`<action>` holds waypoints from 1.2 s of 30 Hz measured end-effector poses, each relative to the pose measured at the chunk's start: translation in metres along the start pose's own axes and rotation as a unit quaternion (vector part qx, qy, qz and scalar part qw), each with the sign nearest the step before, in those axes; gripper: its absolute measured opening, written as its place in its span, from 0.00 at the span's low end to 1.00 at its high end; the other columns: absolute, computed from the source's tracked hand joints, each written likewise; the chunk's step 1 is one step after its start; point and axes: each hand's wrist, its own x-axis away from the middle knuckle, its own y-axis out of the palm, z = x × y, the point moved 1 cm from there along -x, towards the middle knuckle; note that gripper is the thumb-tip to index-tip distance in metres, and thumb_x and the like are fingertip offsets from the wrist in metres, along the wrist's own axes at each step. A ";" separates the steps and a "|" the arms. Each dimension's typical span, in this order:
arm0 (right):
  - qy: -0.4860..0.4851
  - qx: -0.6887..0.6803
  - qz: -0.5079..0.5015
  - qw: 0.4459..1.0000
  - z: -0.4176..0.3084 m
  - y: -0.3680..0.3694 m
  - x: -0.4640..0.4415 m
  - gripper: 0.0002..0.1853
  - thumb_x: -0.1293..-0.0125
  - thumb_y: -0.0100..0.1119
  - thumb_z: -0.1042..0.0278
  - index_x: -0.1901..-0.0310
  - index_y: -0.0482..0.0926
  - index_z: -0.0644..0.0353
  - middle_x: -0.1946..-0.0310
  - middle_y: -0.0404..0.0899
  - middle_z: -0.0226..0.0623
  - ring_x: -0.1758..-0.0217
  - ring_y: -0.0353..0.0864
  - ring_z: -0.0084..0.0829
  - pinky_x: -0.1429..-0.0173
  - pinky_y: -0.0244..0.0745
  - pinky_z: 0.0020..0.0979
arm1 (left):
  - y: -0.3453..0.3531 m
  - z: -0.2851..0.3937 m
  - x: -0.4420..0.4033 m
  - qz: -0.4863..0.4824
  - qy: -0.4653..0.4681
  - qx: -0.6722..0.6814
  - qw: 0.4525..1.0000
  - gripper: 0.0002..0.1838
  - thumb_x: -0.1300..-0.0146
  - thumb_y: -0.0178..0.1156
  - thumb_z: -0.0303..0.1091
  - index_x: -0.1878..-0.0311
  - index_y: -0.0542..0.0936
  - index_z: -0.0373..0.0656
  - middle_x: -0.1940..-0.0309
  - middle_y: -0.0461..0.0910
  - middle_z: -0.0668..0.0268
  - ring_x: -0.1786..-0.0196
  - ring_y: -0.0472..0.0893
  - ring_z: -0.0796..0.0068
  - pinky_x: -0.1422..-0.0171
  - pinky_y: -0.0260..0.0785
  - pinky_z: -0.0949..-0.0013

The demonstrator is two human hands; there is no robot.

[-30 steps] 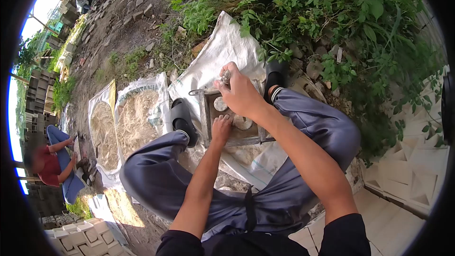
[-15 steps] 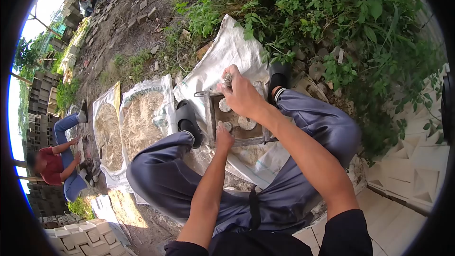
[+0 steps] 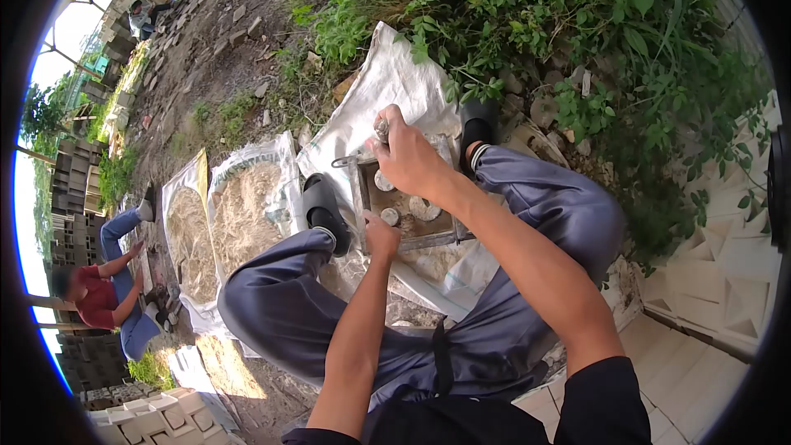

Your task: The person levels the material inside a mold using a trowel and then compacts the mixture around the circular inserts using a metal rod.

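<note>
My right hand (image 3: 405,155) is raised over the far part of a shallow wooden frame box (image 3: 360,191), its fingers closed round a short, rough grey lump (image 3: 381,127). What kind of thing the lump is, I cannot tell. Low at the box's near-left corner, my left hand (image 3: 381,235) has finger and thumb at the sides of a small round grey disc (image 3: 390,217). A pale round piece (image 3: 384,180) lies in the box beneath my right hand. To its right sits a larger pale ring-like piece (image 3: 424,209), partly covered by my right forearm.
White woven sacking (image 3: 397,74) spreads under and behind the box. Left of my foot stand two opened sacks of pale powdery material (image 3: 247,202). Leafy plants (image 3: 527,16) crowd the back right. A person in a red top (image 3: 95,297) sits far left; pale patterned blocks (image 3: 725,297) stand right.
My right hand has shifted slightly left and up with the grey lump. My left hand has moved a little left, still at the small disc. The whole view has also shifted slightly.
</note>
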 end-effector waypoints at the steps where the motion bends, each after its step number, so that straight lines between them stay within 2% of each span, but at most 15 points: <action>1: 0.000 0.004 -0.002 1.000 0.002 0.000 0.000 0.19 0.34 0.55 0.69 0.48 0.61 0.69 0.67 0.76 0.63 0.59 0.78 0.61 0.53 0.71 0.47 | -0.011 0.010 0.011 -0.010 0.037 -0.040 0.998 0.47 0.49 0.59 0.27 0.33 0.42 0.17 0.53 0.77 0.35 0.49 0.78 0.41 0.43 0.70 0.52; 5: -0.009 0.018 0.002 1.000 0.004 0.002 -0.001 0.19 0.33 0.55 0.69 0.48 0.61 0.70 0.70 0.77 0.61 0.61 0.79 0.59 0.55 0.70 0.47 | 0.026 -0.025 -0.007 -0.023 0.043 -0.041 0.998 0.46 0.47 0.57 0.30 0.32 0.42 0.18 0.53 0.77 0.36 0.50 0.79 0.40 0.43 0.70 0.51; 11: 0.003 0.021 -0.015 1.000 -0.002 0.002 0.001 0.17 0.33 0.55 0.68 0.49 0.61 0.67 0.72 0.76 0.58 0.64 0.79 0.56 0.56 0.70 0.45 | 0.018 -0.013 0.004 -0.053 0.023 0.013 0.998 0.46 0.46 0.56 0.33 0.30 0.42 0.22 0.53 0.77 0.36 0.49 0.78 0.40 0.42 0.70 0.52; 14: -0.005 0.026 -0.018 0.999 -0.001 0.002 0.002 0.17 0.33 0.55 0.68 0.50 0.62 0.66 0.72 0.76 0.59 0.65 0.78 0.56 0.56 0.70 0.45 | 0.004 -0.006 0.004 -0.038 0.017 0.019 0.999 0.46 0.46 0.56 0.33 0.30 0.43 0.22 0.48 0.73 0.35 0.44 0.75 0.41 0.38 0.68 0.53; 16: -0.013 0.020 -0.014 1.000 0.001 0.003 0.002 0.17 0.33 0.55 0.68 0.50 0.62 0.66 0.72 0.76 0.59 0.66 0.78 0.56 0.57 0.70 0.45 | 0.003 -0.014 -0.008 0.055 0.151 0.016 0.987 0.46 0.46 0.57 0.34 0.30 0.45 0.23 0.42 0.68 0.34 0.39 0.71 0.42 0.35 0.65 0.55; 18: -0.020 0.010 -0.010 1.000 0.002 0.004 -0.001 0.17 0.33 0.55 0.68 0.50 0.62 0.66 0.72 0.76 0.59 0.66 0.78 0.56 0.57 0.70 0.45 | 0.002 -0.010 -0.027 0.018 0.152 0.024 0.988 0.46 0.47 0.58 0.35 0.30 0.45 0.23 0.40 0.66 0.33 0.37 0.68 0.43 0.34 0.64 0.56; 20: -0.023 0.018 -0.018 0.999 0.004 0.002 -0.002 0.22 0.33 0.53 0.68 0.46 0.58 0.72 0.68 0.77 0.68 0.59 0.77 0.65 0.53 0.70 0.52 | -0.006 0.003 -0.035 -0.032 0.169 0.044 0.984 0.48 0.47 0.59 0.39 0.31 0.45 0.22 0.39 0.64 0.32 0.36 0.68 0.44 0.33 0.64 0.57; 21: -0.023 0.019 -0.013 0.999 0.003 0.001 -0.004 0.22 0.33 0.53 0.68 0.46 0.58 0.72 0.68 0.77 0.68 0.59 0.77 0.65 0.53 0.70 0.52 | -0.006 0.007 -0.039 -0.033 0.174 0.042 0.983 0.48 0.47 0.59 0.39 0.31 0.45 0.22 0.39 0.64 0.32 0.36 0.68 0.44 0.33 0.64 0.57; 23: -0.015 0.018 -0.024 0.999 0.002 0.000 -0.002 0.22 0.33 0.53 0.68 0.45 0.58 0.72 0.67 0.77 0.69 0.58 0.77 0.65 0.52 0.70 0.53 | -0.004 0.012 -0.043 -0.093 0.107 0.059 0.988 0.49 0.47 0.59 0.40 0.31 0.45 0.21 0.42 0.68 0.32 0.39 0.71 0.43 0.35 0.66 0.57; 24: -0.011 0.021 -0.021 0.999 0.003 -0.001 -0.003 0.22 0.33 0.53 0.68 0.45 0.58 0.72 0.67 0.77 0.69 0.58 0.77 0.65 0.52 0.70 0.53 | 0.006 0.010 -0.046 -0.077 0.115 0.036 0.990 0.48 0.47 0.60 0.41 0.32 0.47 0.21 0.47 0.72 0.32 0.43 0.75 0.41 0.38 0.69 0.57; 25: -0.013 0.023 -0.018 0.999 0.003 0.000 -0.004 0.22 0.33 0.53 0.68 0.45 0.58 0.72 0.67 0.77 0.69 0.58 0.77 0.65 0.52 0.70 0.53 | 0.015 0.006 -0.046 -0.081 0.117 0.036 0.989 0.48 0.47 0.60 0.41 0.32 0.47 0.21 0.47 0.72 0.32 0.43 0.75 0.41 0.38 0.69 0.57; 27: -0.013 0.022 -0.017 1.000 0.004 0.001 -0.004 0.22 0.33 0.53 0.68 0.45 0.58 0.72 0.67 0.76 0.69 0.58 0.77 0.66 0.52 0.70 0.53 | 0.024 -0.002 -0.042 -0.023 0.189 -0.020 0.982 0.47 0.47 0.61 0.42 0.33 0.51 0.20 0.49 0.74 0.33 0.45 0.76 0.42 0.40 0.69 0.55; 32: -0.012 0.025 -0.023 0.999 0.001 0.002 -0.004 0.22 0.33 0.53 0.69 0.46 0.58 0.72 0.68 0.77 0.68 0.59 0.77 0.65 0.53 0.70 0.53 | 0.018 -0.011 -0.038 -0.035 0.212 -0.027 0.976 0.43 0.46 0.62 0.42 0.34 0.58 0.25 0.49 0.75 0.36 0.45 0.76 0.43 0.39 0.68 0.55; 35: -0.013 0.025 -0.025 0.999 -0.002 0.001 -0.003 0.21 0.33 0.53 0.70 0.46 0.58 0.72 0.68 0.77 0.67 0.59 0.77 0.65 0.54 0.71 0.52 | 0.019 -0.022 -0.041 -0.056 0.256 -0.007 0.965 0.40 0.44 0.63 0.43 0.33 0.60 0.30 0.47 0.73 0.37 0.43 0.74 0.45 0.37 0.67 0.55; 36: -0.034 0.028 -0.007 0.999 -0.004 0.002 -0.004 0.20 0.33 0.53 0.70 0.46 0.59 0.71 0.68 0.77 0.67 0.59 0.77 0.65 0.55 0.71 0.52 | 0.021 -0.024 -0.044 -0.024 0.318 0.002 0.948 0.40 0.44 0.63 0.44 0.34 0.60 0.30 0.44 0.71 0.37 0.40 0.72 0.46 0.35 0.66 0.55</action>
